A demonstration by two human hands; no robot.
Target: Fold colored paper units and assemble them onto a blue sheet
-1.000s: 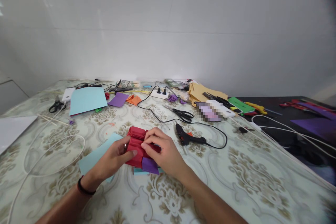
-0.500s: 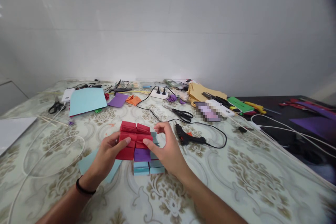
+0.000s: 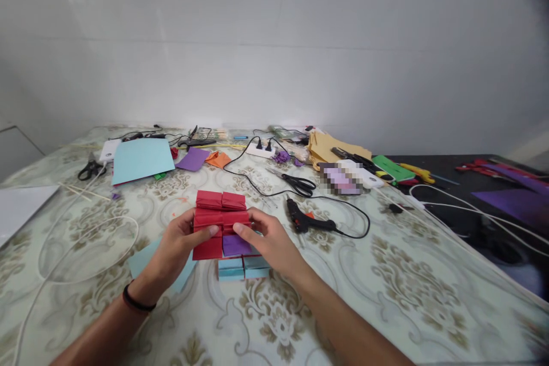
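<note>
A folded red paper piece (image 3: 209, 200) with a purple square (image 3: 235, 245) at its lower right is held between both hands above the table. My left hand (image 3: 176, 243) grips its left side, thumb on the front and fingers behind. On the right side, my right hand (image 3: 268, 240) pinches it the same way, thumb near the middle. Below and partly behind it lies a folded light blue paper piece (image 3: 231, 270). Light blue paper (image 3: 143, 257) rests under my left wrist.
Beyond the hands lie a black glue gun (image 3: 306, 220), black scissors (image 3: 298, 184) and a white power strip (image 3: 261, 150). Light blue sheets (image 3: 143, 160) sit back left, yellow paper (image 3: 323, 148) back right. A white cable (image 3: 137, 234) loops at the left.
My right hand's fingers have closed in behind the red piece's right edge. The red piece has shifted slightly, and its upper folds look flatter and more separated.
</note>
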